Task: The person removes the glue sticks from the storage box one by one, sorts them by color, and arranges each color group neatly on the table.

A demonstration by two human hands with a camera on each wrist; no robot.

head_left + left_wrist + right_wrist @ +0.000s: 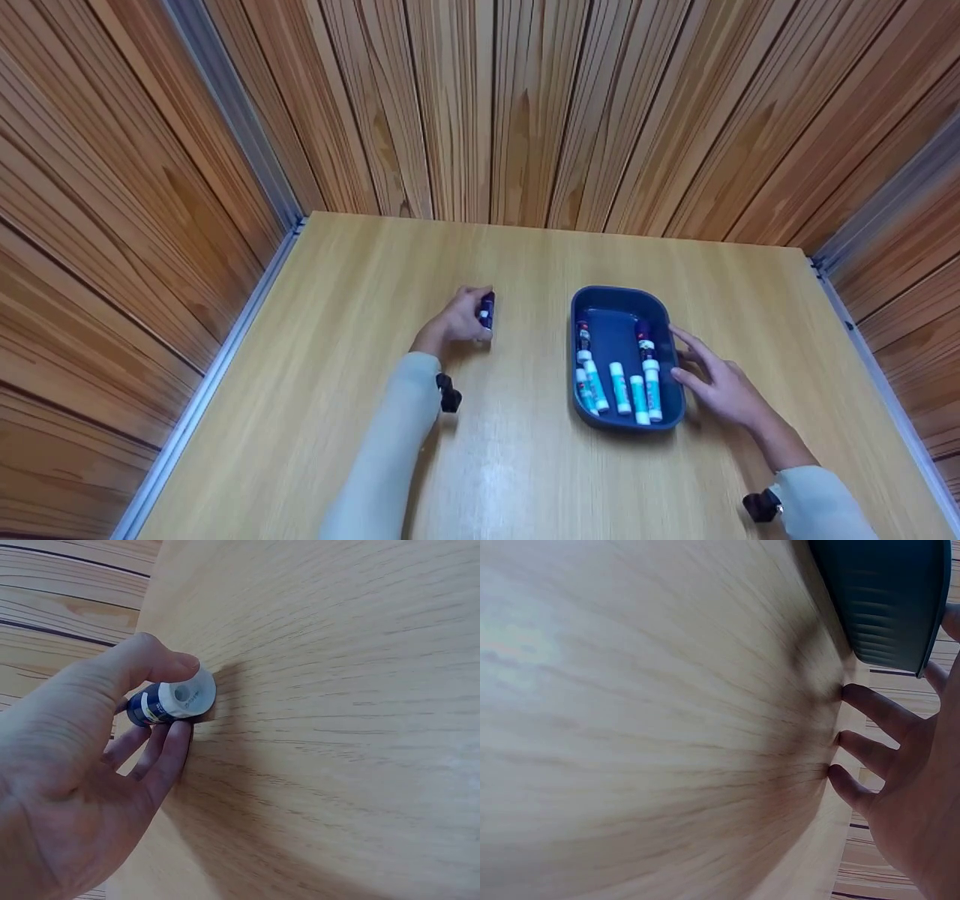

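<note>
My left hand (459, 316) pinches a dark purple glue stick (487, 310) left of the tray. In the left wrist view, the thumb presses on one side of the glue stick (154, 703) and the fingers on the other; its white base faces the camera, close over the table. My right hand (721, 388) is at the right side of a dark blue tray (611, 319), thumb and forefinger touching its rim, other fingers spread with tips down by the table. Inside the tray lie two dark purple glue sticks (645, 341) and several turquoise-and-white glue sticks (620, 390).
The light wood table (510, 450) is bounded by a plank-patterned back wall (517, 112) and side walls, with metal strips (217, 360) along its left and right edges. Dark wrist devices (448, 394) sit at both sleeves.
</note>
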